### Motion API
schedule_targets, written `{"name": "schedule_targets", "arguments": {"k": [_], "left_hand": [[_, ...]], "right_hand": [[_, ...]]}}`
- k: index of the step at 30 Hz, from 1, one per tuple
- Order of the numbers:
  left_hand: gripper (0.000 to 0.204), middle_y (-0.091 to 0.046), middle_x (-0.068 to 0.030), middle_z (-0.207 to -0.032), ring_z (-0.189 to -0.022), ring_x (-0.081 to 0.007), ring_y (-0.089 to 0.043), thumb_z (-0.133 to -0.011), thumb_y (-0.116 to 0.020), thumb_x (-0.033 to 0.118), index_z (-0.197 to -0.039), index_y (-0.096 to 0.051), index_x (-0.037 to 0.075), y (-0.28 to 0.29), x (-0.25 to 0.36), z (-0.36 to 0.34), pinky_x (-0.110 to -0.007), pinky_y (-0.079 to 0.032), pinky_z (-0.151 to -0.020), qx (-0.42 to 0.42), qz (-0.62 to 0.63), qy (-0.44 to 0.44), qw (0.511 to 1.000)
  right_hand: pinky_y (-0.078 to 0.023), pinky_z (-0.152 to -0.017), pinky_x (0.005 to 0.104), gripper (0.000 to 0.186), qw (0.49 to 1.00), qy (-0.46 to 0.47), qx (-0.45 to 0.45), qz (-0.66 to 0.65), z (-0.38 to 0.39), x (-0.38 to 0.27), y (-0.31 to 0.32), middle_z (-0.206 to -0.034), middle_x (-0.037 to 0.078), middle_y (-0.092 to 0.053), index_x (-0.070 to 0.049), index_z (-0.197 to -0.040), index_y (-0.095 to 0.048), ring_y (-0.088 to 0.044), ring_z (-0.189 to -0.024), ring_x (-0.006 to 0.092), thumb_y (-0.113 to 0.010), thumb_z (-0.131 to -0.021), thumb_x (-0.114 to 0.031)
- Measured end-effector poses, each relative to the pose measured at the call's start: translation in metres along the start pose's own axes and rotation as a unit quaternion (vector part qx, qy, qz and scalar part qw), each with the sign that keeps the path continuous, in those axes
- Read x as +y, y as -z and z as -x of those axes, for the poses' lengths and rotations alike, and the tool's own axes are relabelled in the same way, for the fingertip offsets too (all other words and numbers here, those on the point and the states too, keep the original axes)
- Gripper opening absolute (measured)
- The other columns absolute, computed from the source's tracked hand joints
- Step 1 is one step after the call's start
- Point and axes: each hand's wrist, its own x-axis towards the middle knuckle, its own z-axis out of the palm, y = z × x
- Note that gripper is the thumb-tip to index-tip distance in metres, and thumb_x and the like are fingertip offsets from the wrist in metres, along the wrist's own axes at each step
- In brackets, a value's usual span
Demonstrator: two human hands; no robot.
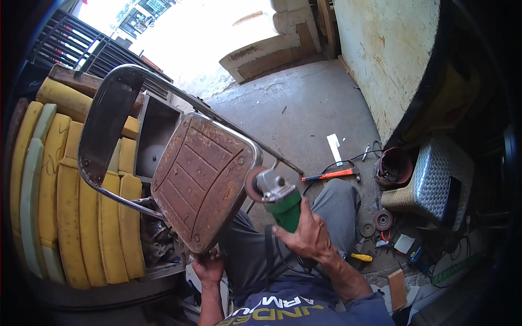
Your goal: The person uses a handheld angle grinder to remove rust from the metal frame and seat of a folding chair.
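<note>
A rusty metal chair [201, 179] is tipped over in front of me, the brown underside of its seat facing me and its chrome tube frame [103, 125] arcing up to the left. My left hand [208, 266] grips the seat's lower edge. My right hand [307, 233] is closed around the green body of an angle grinder [278, 198]. The grinder's disc [254, 183] sits against the seat's right edge.
Yellow foam cushions [65, 206] are stacked at the left, with an open metal box [155, 144] behind the chair. On the concrete floor to the right lie an orange-handled hammer [331, 174], a dark bucket [394, 165], a woven basket [435, 182], spare discs [383, 220] and cables.
</note>
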Motion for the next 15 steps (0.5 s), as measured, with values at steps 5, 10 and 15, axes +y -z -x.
{"name": "schedule_targets", "arguments": {"k": [5, 10, 15], "left_hand": [[0.036, -0.073, 0.0001, -0.117, -0.076, -0.0176, -0.054, -0.101, -0.055, 0.04, -0.122, -0.07, 0.016, 0.003, -0.003, -0.004, -0.039, -0.043, -0.081, -0.028, 0.018, -0.004, 0.999], [0.036, -0.072, -0.003, -0.111, -0.076, -0.0179, -0.052, -0.098, -0.059, 0.038, -0.121, -0.07, 0.012, -0.003, -0.003, -0.006, -0.039, -0.042, -0.081, -0.031, 0.061, 0.017, 0.998], [0.036, -0.07, -0.0033, -0.108, -0.077, -0.0174, -0.051, -0.097, -0.06, 0.037, -0.121, -0.069, 0.012, 0.003, -0.004, -0.007, -0.038, -0.041, -0.081, -0.024, 0.06, 0.011, 0.998]], "right_hand": [[-0.058, -0.083, 0.0533, 0.091, 0.994, 0.082, -0.052, 0.047, 0.039, -0.005, -0.029, -0.098, 0.035, -0.068, 0.004, -0.146, -0.031, -0.07, -0.092, 0.0514, -0.081, -0.081, -0.034], [-0.058, -0.078, 0.0543, 0.088, 0.997, 0.049, 0.016, 0.051, 0.017, -0.017, -0.018, -0.1, 0.034, -0.067, 0.004, -0.145, -0.032, -0.07, -0.087, 0.0527, -0.079, -0.082, -0.034], [-0.058, -0.08, 0.0546, 0.088, 0.99, 0.089, -0.048, 0.095, 0.029, -0.028, -0.021, -0.104, 0.035, -0.067, 0.004, -0.147, -0.031, -0.07, -0.087, 0.0524, -0.078, -0.083, -0.034]]}}
